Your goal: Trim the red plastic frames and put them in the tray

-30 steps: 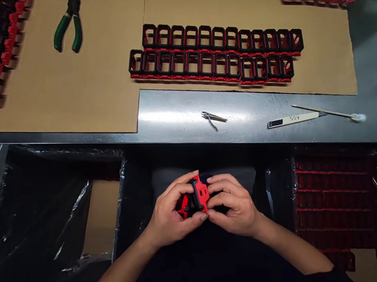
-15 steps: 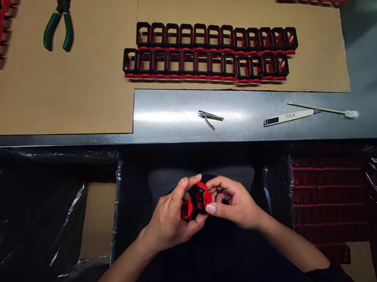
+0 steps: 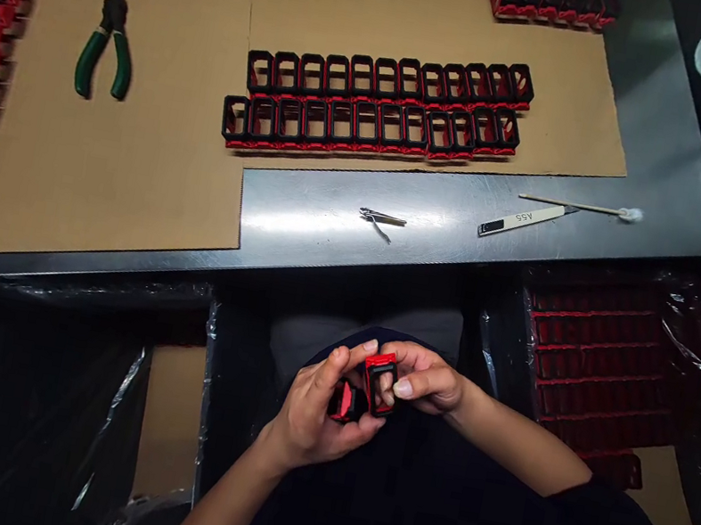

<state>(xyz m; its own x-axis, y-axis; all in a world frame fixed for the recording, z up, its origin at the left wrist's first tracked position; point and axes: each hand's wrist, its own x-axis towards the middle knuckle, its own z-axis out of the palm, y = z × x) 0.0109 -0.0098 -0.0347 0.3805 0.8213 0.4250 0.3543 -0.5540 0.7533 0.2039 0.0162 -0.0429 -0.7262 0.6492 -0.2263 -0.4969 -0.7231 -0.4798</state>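
Green-handled pliers (image 3: 107, 46) lie near the counter's (image 3: 330, 223) far left corner. Below its near edge, my left hand (image 3: 315, 406) clenches its fingers around a red-and-black frame piece (image 3: 342, 401). My right hand (image 3: 428, 380) pinches a second frame piece (image 3: 380, 383) touching it. A white-handled tool (image 3: 521, 220) lies near the counter's right edge.

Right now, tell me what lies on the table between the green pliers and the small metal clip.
In the head view, only bare brown cardboard and then bare steel tabletop lie between the green pliers and the metal clip.
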